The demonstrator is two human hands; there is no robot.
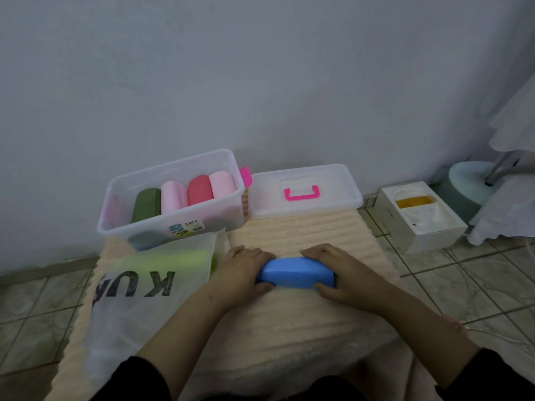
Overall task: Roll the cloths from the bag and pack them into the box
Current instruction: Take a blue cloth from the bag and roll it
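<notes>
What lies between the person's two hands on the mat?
In the head view, a rolled blue cloth lies between the left hand and right hand, gripped at each end, on the peach mat.

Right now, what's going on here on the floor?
A person's left hand and right hand grip the ends of a rolled blue cloth on a peach mat. The clear box already holds four rolls; its lid lies beside it. A green cloth shows through the bag.
</notes>
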